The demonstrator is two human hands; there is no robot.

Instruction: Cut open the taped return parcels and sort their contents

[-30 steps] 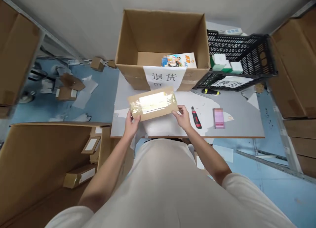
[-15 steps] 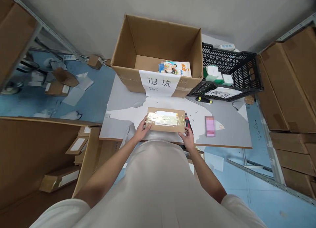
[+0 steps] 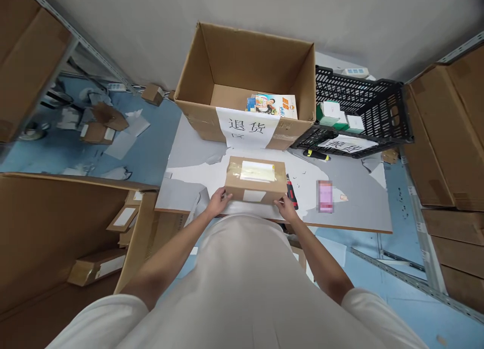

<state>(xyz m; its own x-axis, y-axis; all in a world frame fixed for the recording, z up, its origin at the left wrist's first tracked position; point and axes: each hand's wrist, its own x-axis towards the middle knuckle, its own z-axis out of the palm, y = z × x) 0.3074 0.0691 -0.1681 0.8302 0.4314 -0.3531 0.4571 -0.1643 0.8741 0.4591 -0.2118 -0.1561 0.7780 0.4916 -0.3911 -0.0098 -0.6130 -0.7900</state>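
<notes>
A brown cardboard parcel [image 3: 236, 176], taped across the top and bearing white labels on its top and near side, is at the front of the table [image 3: 181, 180]. My left hand [image 3: 218, 201] grips its near left corner, fingers closed at the edge. At the near right corner, my right hand [image 3: 286, 208] pinches the parcel between thumb and fingers. The parcel's underside is hidden, so I cannot tell whether it touches the table. Just right of it lies a red and black utility knife [image 3: 291, 193].
Behind the parcel stands a large open carton [image 3: 204, 118] with colourful small boxes [image 3: 278, 105] inside. A black crate [image 3: 378, 112] holding green-white boxes is beside it. A yellow-black cutter [image 3: 316, 155] and a blurred pink item [image 3: 325, 196] lie on the table. A big carton [image 3: 68, 213] with parcels stands left.
The parcel has been tipped between my hands, so its near side with a white label now shows. The whole view has shifted slightly, and both hands still hold the corners.
</notes>
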